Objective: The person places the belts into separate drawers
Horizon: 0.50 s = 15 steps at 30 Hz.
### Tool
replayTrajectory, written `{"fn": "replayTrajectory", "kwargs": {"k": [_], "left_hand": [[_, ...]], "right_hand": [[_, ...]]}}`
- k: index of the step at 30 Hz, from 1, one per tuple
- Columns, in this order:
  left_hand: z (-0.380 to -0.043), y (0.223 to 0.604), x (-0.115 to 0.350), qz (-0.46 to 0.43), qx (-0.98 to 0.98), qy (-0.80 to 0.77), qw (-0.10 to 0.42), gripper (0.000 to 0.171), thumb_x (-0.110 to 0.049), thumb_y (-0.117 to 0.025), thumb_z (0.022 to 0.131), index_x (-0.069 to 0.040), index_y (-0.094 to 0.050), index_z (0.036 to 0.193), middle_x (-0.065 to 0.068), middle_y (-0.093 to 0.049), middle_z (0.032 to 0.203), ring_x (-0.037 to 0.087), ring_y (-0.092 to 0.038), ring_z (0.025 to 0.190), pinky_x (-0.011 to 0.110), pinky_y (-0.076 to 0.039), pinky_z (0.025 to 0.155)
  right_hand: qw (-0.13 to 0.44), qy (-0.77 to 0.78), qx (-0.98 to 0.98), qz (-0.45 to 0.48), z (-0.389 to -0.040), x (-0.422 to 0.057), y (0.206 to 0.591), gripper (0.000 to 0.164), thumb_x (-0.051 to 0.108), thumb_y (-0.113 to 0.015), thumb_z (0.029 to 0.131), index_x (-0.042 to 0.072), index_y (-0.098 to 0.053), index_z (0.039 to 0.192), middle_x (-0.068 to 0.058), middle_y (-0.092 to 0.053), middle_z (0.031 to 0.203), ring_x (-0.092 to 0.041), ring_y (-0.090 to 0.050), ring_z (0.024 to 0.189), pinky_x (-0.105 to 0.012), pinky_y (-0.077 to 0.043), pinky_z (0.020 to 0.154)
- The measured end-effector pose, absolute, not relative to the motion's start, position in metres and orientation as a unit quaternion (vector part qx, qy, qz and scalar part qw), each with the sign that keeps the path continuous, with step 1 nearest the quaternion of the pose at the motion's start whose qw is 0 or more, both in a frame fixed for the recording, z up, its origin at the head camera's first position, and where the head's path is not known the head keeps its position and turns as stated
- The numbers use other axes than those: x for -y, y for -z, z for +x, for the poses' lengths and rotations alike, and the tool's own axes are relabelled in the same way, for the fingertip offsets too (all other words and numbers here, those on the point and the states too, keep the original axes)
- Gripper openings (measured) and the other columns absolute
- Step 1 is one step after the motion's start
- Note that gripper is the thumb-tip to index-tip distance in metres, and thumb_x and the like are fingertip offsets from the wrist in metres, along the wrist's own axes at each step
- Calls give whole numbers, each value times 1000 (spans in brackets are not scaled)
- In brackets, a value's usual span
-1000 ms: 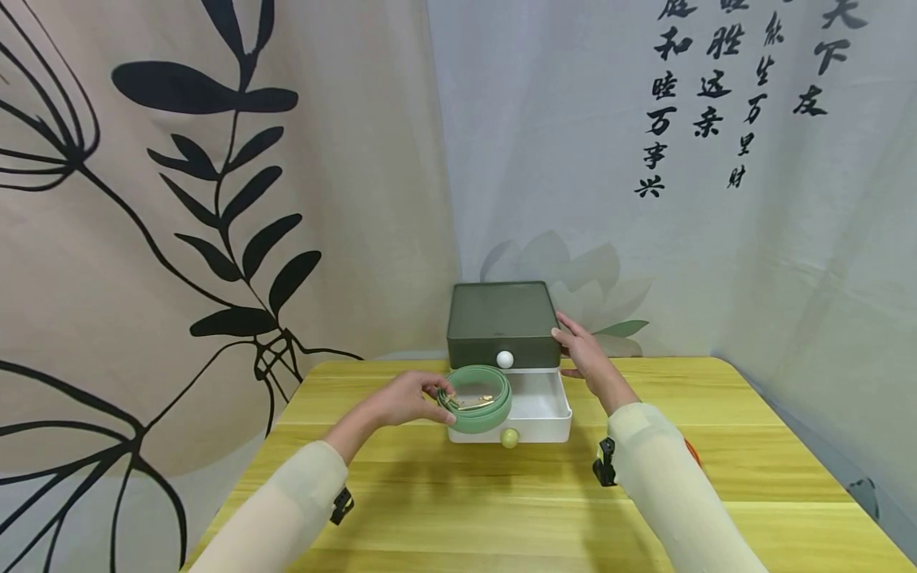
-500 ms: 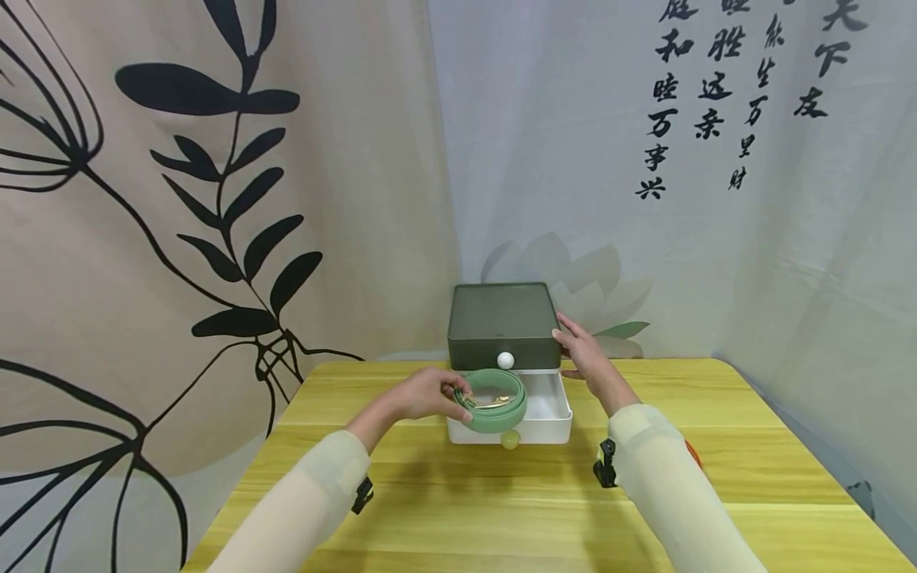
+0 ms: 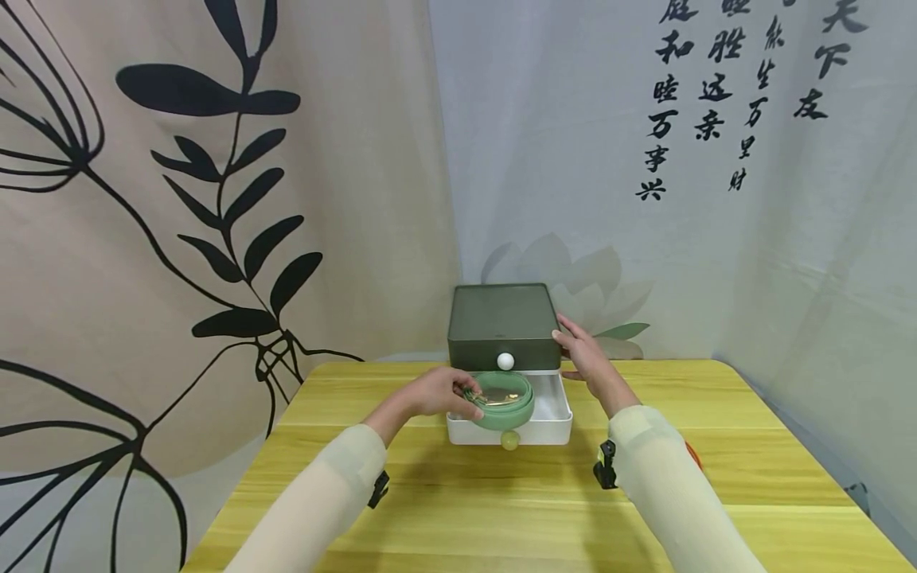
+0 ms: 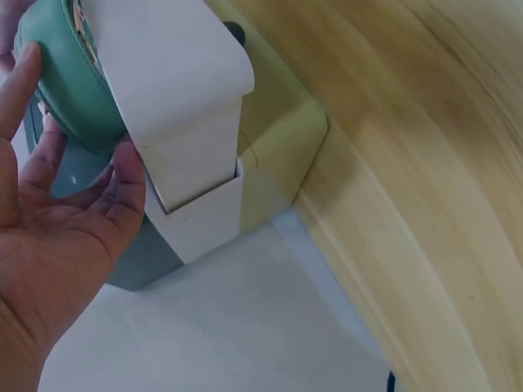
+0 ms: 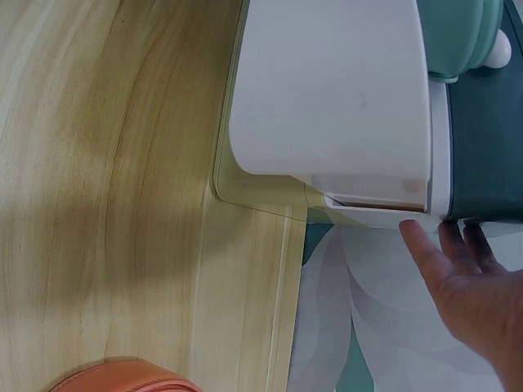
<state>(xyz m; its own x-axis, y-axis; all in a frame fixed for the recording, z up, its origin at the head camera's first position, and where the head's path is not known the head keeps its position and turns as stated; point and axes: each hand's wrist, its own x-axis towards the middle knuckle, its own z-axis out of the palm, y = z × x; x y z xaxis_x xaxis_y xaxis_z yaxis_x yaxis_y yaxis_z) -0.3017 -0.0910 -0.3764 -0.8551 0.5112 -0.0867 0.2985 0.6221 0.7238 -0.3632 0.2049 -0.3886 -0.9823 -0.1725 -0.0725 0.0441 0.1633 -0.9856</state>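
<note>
A green belt (image 3: 505,419), rolled into a coil with gold-coloured metal parts inside, is pinched at its left side by my left hand (image 3: 435,391). The coil overlaps the pulled-out white drawer (image 3: 553,432) of a small drawer box (image 3: 501,309) with a dark green top. In the left wrist view, thumb and fingers hold the belt (image 4: 78,98) on either side, close over the drawer's edge. My right hand (image 3: 591,362) rests against the box's right side, fingers extended; the right wrist view shows its fingertips (image 5: 415,233) at the side wall.
A white knob (image 3: 505,361) is on the green upper tier, and a yellow-green knob (image 3: 509,440) on the white drawer. Below it sits a yellowish bottom tier (image 5: 233,175). A rolled orange strap (image 5: 127,377) lies on the wooden table (image 3: 458,525) to the right. A printed curtain hangs behind.
My left hand has moved right with the green belt, from the drawer's left front corner to farther over the drawer. My right hand has stayed at the box's side.
</note>
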Motion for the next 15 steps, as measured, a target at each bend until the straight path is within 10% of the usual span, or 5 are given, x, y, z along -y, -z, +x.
{"fn": "replayTrajectory", "kwargs": {"k": [15], "left_hand": [[-306,374,83,216,-904,-333,158,26,-33,-82,83,-18,-71,101,-2,-62,99,17,-53,88,32,-46,73]], "right_hand": [[82,647,-757,-45,-363,-204,389,61,38,-42,106,29,-15,160,-18,-20,162,-41,-29,143,-63,-33,107]]}}
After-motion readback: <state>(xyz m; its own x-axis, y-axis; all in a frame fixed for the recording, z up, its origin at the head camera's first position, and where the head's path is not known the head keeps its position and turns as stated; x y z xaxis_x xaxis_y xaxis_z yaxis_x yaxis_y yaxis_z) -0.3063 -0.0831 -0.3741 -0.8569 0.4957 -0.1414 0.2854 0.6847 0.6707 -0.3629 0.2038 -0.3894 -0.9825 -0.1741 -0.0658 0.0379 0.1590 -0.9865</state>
